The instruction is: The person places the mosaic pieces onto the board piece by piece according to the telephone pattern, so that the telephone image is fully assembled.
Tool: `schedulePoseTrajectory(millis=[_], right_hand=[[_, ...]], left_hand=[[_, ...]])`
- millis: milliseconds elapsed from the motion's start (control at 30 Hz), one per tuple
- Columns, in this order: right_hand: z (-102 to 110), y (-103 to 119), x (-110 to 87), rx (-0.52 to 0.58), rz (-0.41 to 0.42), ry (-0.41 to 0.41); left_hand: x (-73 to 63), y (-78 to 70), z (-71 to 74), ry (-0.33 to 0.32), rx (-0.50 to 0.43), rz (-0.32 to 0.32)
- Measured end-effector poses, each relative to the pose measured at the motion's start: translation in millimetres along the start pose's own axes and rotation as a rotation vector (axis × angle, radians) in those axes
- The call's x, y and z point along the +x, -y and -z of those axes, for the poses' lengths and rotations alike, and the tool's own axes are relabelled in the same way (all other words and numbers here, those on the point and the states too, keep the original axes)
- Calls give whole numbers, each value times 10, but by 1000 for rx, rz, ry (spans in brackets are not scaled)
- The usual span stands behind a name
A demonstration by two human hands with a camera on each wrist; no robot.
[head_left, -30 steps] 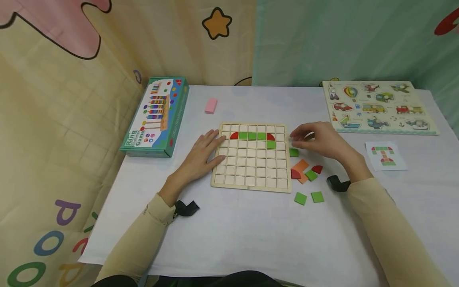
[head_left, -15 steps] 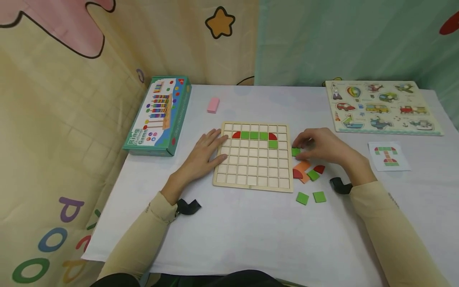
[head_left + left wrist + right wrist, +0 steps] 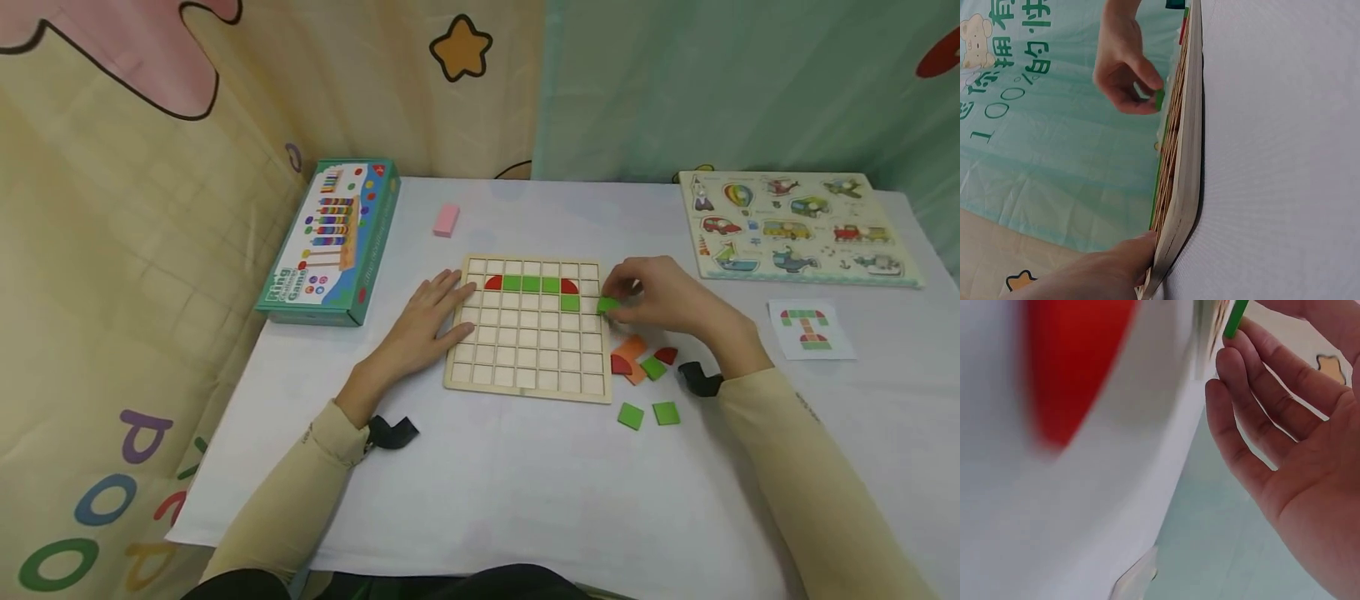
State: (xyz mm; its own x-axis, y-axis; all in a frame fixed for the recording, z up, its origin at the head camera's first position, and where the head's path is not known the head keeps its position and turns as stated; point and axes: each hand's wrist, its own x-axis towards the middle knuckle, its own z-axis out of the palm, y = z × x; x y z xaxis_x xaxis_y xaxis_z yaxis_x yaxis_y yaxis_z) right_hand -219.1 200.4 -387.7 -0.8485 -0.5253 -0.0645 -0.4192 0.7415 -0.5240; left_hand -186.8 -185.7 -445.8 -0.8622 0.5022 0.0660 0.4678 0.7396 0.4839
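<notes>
Fingers outstretched, the left hand (image 3: pixel 412 333) touches the left edge of one gridded wooden board (image 3: pixel 527 394) bearing four green squares (image 3: pixel 531 284) and two red quarter-rounds (image 3: pixel 569 286); at its right edge, the right hand (image 3: pixel 660 296) pinches one thin, square green tile (image 3: pixel 607 306) near three loose green squares (image 3: pixel 666 413).

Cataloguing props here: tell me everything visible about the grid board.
The grid board is pale, wood-look and roughly square, thin ridges dividing it into cells inside a plain border. It lies flat on the white cloth. Its second-farthest row holds two red pieces flanking three green squares; another green square sits just nearer than the right red piece. The left hand rests on its left edge.
</notes>
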Motion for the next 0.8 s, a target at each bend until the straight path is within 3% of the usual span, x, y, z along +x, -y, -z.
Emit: schedulePoseTrajectory(millis=[333,800], right_hand=[[-131,496,541,-38,139,-12],[-468,937,974,-92,154,38]], left_hand=[[7,5,8,-4,-9,-7],[-4,15,10,-3,-8,-6]])
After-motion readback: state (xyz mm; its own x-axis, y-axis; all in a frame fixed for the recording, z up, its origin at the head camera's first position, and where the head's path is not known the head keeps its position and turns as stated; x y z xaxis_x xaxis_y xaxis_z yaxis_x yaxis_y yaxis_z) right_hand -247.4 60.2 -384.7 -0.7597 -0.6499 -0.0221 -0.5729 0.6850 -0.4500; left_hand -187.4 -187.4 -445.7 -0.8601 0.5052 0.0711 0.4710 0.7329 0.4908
